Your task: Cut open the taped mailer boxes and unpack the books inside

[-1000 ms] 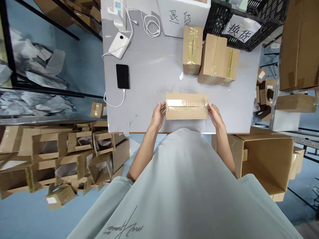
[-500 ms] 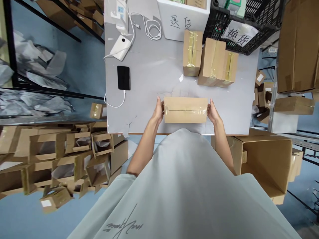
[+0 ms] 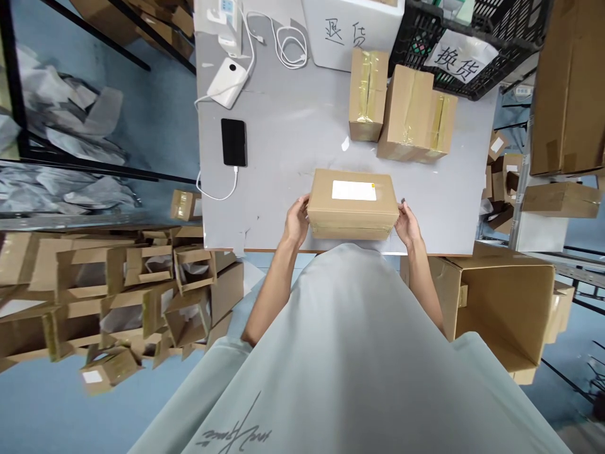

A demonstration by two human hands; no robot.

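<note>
A sealed cardboard box (image 3: 352, 203) lies near the front edge of the grey table (image 3: 283, 139), a white label on its upper face. My left hand (image 3: 297, 221) grips its left end and my right hand (image 3: 407, 224) grips its right end, fingers curled on the sides. Three other taped boxes (image 3: 401, 107) stand further back on the table.
A black phone (image 3: 234, 142) on a white cable, a white power bank (image 3: 228, 83) and a coiled cable (image 3: 290, 47) lie at the table's left. A white bin (image 3: 352, 28) and a black crate (image 3: 472, 44) with paper signs stand at the back. An open carton (image 3: 508, 309) sits right; opened boxes (image 3: 118, 296) are piled left.
The box has been turned over between my hands: the taped seam faced up before, now the face with the white label is up.
</note>
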